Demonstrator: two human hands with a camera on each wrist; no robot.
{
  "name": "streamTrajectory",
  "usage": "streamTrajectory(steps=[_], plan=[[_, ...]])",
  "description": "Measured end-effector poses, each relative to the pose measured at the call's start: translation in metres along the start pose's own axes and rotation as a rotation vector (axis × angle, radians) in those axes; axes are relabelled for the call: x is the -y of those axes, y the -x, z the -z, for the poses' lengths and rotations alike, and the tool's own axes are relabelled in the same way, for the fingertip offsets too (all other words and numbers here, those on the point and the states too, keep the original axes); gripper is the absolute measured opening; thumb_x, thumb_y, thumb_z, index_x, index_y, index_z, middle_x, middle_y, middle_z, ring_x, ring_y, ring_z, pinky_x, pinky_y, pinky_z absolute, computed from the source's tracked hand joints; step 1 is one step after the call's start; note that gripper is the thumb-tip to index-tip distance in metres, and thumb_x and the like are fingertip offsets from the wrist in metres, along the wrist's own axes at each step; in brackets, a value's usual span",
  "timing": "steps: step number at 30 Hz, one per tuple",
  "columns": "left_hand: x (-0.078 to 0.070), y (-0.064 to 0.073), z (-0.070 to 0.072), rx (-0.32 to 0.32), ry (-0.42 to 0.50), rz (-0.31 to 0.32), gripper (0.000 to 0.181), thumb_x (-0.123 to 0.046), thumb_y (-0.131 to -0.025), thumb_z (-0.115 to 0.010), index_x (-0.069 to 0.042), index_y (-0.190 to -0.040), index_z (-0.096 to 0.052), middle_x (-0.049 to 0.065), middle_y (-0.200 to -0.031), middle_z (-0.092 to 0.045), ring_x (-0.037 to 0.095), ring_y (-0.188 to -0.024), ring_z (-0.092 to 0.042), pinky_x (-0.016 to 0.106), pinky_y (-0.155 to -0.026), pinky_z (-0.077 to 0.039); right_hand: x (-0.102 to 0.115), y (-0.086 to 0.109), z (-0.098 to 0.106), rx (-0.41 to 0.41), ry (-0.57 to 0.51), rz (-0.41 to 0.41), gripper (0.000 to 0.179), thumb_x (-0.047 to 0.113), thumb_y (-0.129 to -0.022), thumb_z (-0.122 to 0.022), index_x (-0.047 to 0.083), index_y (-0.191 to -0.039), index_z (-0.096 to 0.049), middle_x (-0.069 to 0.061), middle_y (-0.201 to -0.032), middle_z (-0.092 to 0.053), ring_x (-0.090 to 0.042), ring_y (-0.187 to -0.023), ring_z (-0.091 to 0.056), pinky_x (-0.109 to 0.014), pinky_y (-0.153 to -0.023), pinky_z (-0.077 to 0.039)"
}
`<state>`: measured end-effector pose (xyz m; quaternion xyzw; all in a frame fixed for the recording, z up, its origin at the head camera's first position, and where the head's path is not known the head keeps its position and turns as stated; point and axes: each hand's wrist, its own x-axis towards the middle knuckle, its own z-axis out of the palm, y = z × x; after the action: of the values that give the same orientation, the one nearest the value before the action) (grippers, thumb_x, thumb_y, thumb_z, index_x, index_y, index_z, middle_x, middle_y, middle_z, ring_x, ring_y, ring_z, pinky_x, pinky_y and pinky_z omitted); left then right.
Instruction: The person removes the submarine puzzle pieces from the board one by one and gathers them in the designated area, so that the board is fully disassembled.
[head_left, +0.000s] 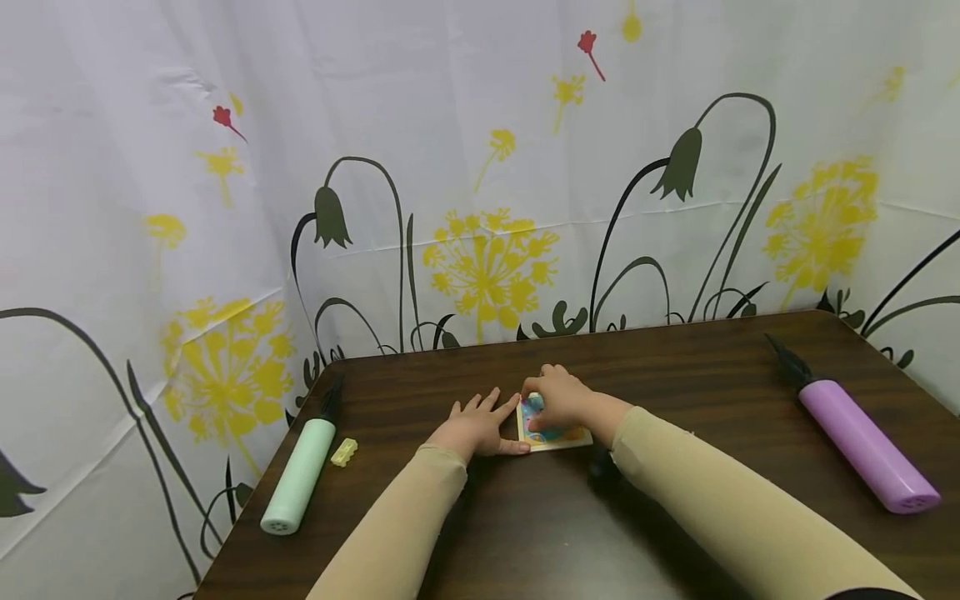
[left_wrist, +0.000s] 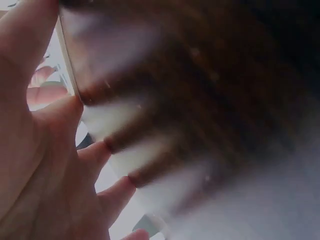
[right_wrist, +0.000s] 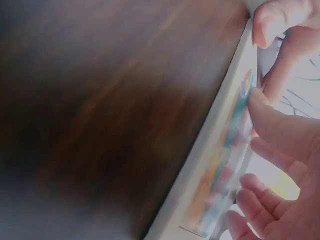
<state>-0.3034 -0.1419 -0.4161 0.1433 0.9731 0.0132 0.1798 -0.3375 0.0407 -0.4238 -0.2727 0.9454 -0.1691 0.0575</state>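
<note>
A small flat square board (head_left: 558,445) with a colourful picture and a pale border lies on the dark table. At its left edge my left hand (head_left: 472,427) rests with fingers spread, the thumb and index finger touching the border. From the right my right hand (head_left: 561,396) reaches over the board, its fingers lightly bent. In the right wrist view the right thumb (right_wrist: 272,112) touches the picture on the board (right_wrist: 215,175). Nothing shows between that thumb and the fingers, though the hand covers part of the picture.
A mint green hand pump (head_left: 300,477) with a black nozzle lies at the table's left edge, beside a small yellow block-like piece (head_left: 344,452). A purple hand pump (head_left: 866,446) lies on the right. Behind the wooden table (head_left: 675,375) hangs a flower-patterned curtain (head_left: 487,83).
</note>
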Motion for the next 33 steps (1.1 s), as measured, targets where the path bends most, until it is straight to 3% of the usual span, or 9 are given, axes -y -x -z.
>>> streamTrajectory(steps=[5, 10, 24, 33], plan=[[-0.004, 0.0, 0.0, 0.019, 0.031, 0.004, 0.094, -0.073, -0.082, -0.057, -0.034, -0.159, -0.018, 0.006, -0.165, -0.011, 0.036, -0.148, -0.013, 0.06, -0.114, -0.011, -0.005, -0.009, -0.002, -0.015, -0.171, -0.071, 0.036, 0.02, -0.077, -0.088, 0.013, -0.105, -0.066, -0.007, -0.102, -0.054, -0.025, -0.096, -0.052, -0.04, -0.081, -0.049], [-0.008, 0.0, -0.001, 0.028, 0.044, 0.0, 0.094, -0.072, -0.083, -0.057, -0.034, -0.159, -0.018, 0.006, -0.165, -0.01, 0.036, -0.148, -0.011, 0.06, -0.114, -0.014, -0.011, -0.009, -0.005, -0.002, -0.292, -0.102, 0.037, 0.01, -0.075, -0.088, 0.006, -0.102, -0.063, -0.008, -0.098, -0.055, -0.021, -0.088, -0.053, -0.037, -0.078, -0.049], [-0.006, 0.003, -0.001, 0.022, 0.065, 0.013, 0.093, -0.07, -0.084, -0.058, -0.032, -0.159, -0.019, 0.008, -0.164, -0.011, 0.037, -0.148, -0.012, 0.058, -0.113, -0.021, -0.006, -0.011, -0.009, -0.021, -0.392, -0.156, 0.037, 0.005, -0.075, -0.086, 0.007, -0.101, -0.061, -0.009, -0.099, -0.05, -0.022, -0.087, -0.05, -0.037, -0.078, -0.047], [-0.002, 0.002, -0.001, 0.017, 0.073, 0.02, 0.094, -0.07, -0.083, -0.059, -0.033, -0.159, -0.019, 0.007, -0.165, -0.011, 0.037, -0.148, -0.011, 0.059, -0.113, -0.02, -0.009, -0.015, -0.011, -0.029, -0.458, -0.137, 0.037, 0.002, -0.078, -0.083, 0.008, -0.103, -0.057, -0.009, -0.101, -0.054, -0.024, -0.087, -0.053, -0.037, -0.075, -0.047]])
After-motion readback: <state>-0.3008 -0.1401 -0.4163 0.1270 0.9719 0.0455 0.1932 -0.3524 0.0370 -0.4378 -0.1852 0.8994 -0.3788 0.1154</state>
